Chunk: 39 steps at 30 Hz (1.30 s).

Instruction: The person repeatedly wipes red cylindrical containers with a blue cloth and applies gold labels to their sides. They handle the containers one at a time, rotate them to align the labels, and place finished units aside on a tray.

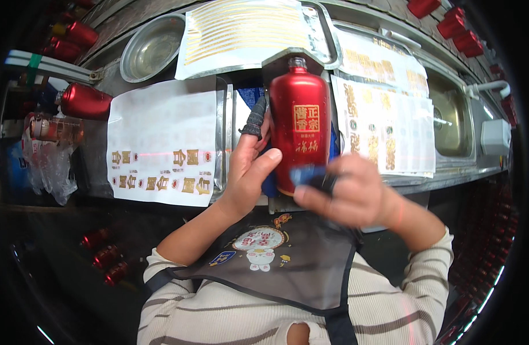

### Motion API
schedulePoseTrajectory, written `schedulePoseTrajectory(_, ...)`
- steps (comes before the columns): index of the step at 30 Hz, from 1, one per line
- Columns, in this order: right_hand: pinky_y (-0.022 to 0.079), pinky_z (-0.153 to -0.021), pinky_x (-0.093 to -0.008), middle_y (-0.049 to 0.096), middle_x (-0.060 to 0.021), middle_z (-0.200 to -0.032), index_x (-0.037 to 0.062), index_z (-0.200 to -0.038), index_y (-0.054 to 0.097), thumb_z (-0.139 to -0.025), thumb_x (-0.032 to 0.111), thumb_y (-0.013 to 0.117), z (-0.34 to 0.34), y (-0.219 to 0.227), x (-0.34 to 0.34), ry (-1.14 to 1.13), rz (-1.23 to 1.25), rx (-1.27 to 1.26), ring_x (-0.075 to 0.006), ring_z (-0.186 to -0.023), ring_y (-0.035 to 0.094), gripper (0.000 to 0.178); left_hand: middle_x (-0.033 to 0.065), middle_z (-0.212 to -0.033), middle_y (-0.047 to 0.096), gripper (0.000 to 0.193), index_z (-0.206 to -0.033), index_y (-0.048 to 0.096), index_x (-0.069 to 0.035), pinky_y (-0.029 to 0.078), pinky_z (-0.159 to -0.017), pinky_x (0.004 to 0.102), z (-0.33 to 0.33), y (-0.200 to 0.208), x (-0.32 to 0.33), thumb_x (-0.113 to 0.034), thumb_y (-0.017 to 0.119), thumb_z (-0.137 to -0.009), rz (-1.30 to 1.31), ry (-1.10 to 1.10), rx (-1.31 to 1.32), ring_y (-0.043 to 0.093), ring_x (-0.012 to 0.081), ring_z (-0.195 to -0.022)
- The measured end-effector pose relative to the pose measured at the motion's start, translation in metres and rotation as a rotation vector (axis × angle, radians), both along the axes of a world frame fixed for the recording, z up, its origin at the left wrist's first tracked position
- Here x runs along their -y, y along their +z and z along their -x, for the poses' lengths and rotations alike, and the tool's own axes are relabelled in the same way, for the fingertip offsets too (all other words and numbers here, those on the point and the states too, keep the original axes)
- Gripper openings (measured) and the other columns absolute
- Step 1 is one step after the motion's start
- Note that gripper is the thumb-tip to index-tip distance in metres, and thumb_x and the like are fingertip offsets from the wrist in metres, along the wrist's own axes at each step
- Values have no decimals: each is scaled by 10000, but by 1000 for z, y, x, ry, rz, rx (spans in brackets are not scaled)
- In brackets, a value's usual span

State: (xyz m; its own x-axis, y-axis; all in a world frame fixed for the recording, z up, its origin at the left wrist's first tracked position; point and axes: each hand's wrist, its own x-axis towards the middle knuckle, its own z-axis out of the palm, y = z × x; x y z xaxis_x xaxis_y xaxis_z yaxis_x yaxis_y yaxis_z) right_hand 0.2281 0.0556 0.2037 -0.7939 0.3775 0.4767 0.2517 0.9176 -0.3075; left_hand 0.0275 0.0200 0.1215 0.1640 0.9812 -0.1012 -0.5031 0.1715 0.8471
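Observation:
A glossy red bottle (299, 123) with gold lettering and an uncapped clear neck lies in front of me, its neck pointing away. My left hand (248, 175) is closed against its left side, thumb along the edge. One left finger wears a dark knitted finger cover (253, 119). Over the bottle's lower right part is my right hand (353, 192), smeared by motion with its fingers bent. At its fingertips, against the bottle, shows a blurred blue and black piece (311, 177) whose kind I cannot make out.
Sheets of gold transfers (155, 144) lie at the left, with more transfer sheets (385, 126) at the right and a gold-striped sheet (241, 37) behind. A metal bowl (152, 49) stands at the far left, a sink (453, 115) at the right. Another red bottle (86, 101) lies left.

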Motion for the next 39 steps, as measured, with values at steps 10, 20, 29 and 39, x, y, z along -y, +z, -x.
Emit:
schedulePoseTrajectory(10,462,-531,-320,524,-14,-745,73,-922,687,-759,12,731,24,-12,-14,212,26,3,-172,-653,562,179,213,-1533,356,610,-1504,230,107,249,-1179,366,0,3,-5,-203,358,-994,16,-13,25,356,241,-1419)
schedulePoseTrajectory(20,461,-546,-309,545,-44,-675,70,-945,689,-735,27,743,10,-18,-34,-297,177,-214,-190,-584,538,221,188,-1467,448,582,-1492,271,109,312,-1136,338,3,2,0,-204,345,-1006,-19,-9,-102,425,196,-1355)
schedulePoseTrajectory(29,492,-581,-317,614,-84,-769,38,-936,672,-754,4,724,-5,-15,-29,-176,29,-42,-230,-652,596,193,259,-1589,230,766,-1532,113,108,140,-1210,387,17,9,3,-246,470,-954,-151,-9,-298,207,294,-1498)
schedulePoseTrajectory(39,519,-767,-221,665,-68,-998,-7,-1255,581,-921,62,661,-30,-19,-19,-719,1090,-861,-89,-863,620,351,310,-1535,269,1211,-1547,104,11,81,-1164,577,-19,5,22,-398,866,-698,-635,-13,-1386,223,453,-1455)
